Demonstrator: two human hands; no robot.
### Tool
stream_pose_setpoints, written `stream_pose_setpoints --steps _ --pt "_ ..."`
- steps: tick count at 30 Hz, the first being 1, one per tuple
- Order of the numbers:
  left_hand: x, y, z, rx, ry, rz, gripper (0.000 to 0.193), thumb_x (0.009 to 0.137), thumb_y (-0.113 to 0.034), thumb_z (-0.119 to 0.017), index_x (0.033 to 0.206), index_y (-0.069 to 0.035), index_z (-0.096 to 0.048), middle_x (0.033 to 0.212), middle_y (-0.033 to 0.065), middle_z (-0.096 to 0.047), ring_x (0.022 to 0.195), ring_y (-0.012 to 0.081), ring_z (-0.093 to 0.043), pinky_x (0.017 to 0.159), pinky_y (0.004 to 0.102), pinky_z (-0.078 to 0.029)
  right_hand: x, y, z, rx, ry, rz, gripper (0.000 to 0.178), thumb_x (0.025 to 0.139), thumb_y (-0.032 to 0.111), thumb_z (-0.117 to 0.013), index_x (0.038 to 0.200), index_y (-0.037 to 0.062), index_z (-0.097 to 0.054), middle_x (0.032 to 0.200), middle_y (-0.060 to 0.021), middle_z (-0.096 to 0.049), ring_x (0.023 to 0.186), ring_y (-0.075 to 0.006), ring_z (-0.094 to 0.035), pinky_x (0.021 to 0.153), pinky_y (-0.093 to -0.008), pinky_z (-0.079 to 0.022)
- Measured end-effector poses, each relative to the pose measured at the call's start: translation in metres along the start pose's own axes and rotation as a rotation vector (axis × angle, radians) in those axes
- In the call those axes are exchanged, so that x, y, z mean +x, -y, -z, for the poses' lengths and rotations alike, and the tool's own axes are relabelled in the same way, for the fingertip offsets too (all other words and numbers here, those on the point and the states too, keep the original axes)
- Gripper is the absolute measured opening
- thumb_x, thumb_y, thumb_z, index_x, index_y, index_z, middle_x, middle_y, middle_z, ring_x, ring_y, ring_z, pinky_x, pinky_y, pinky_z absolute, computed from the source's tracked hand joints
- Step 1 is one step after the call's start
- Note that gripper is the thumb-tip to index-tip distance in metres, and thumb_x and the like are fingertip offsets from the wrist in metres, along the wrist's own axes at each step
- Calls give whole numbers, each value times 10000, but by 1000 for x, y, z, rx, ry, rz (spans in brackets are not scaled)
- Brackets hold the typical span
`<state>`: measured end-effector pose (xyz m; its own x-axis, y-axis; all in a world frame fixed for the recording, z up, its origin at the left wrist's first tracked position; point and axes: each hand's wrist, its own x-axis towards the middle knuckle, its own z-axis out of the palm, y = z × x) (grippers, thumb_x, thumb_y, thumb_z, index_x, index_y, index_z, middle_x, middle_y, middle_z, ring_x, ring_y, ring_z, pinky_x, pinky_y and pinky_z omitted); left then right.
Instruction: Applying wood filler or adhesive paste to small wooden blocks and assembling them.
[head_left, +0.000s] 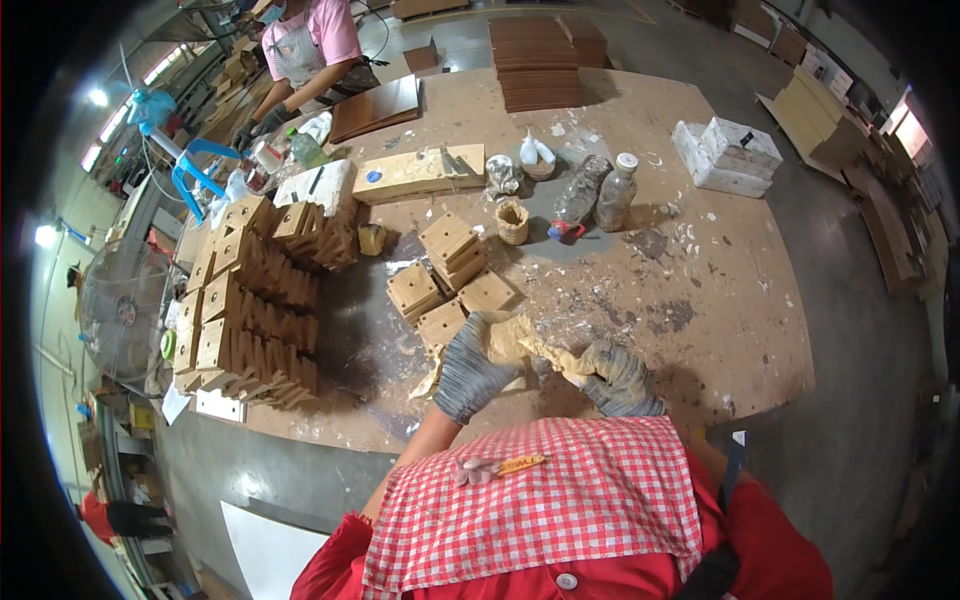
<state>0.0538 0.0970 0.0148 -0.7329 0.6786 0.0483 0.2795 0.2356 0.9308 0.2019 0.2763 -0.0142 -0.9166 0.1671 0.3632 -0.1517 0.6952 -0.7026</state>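
My left hand (472, 372), in a grey striped work glove, is closed around a lump of tan putty (508, 342) in front of my chest. My right hand (622, 380), gloved the same way, grips a putty-smeared piece (572, 364) that reaches toward the lump; its exact kind is hidden under the paste. A thin tan scrap (428, 382) shows beside my left hand. Just beyond that hand, small square wooden blocks with drilled holes (440, 322) lie in short stacks on the worktable (740, 330).
Many more blocks stand in tall rows (245, 320) at the left. Farther back are a putty-crusted cup (512, 222), bottles (615, 192), a wooden board (420, 174), white-wrapped blocks (728, 155) and brown panels (535, 65). A co-worker (312, 50) stands at the far left.
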Motion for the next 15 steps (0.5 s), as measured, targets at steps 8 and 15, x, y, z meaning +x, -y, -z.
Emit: stream_pose_setpoints --steps 8,15 --pt "-5 -7 4 -13 14 19 575 641 -118 -782 1127 -50 -483 1071 91 -544 1039 181 -510 937 309 -400 1 9 1 -60 45 -79 197 787 198 -663 879 44 -581 834 -131 -569 766 -292 -568 680 -373 -468" --pt "-7 4 3 -38 14 -62 583 638 -75 -773 1136 -40 -472 1081 89 -542 1054 180 -506 948 303 -394 8 29 12 351 -101 -82 159 819 197 -654 920 75 -641 787 -71 -605 708 -220 -579 655 -321 -491"
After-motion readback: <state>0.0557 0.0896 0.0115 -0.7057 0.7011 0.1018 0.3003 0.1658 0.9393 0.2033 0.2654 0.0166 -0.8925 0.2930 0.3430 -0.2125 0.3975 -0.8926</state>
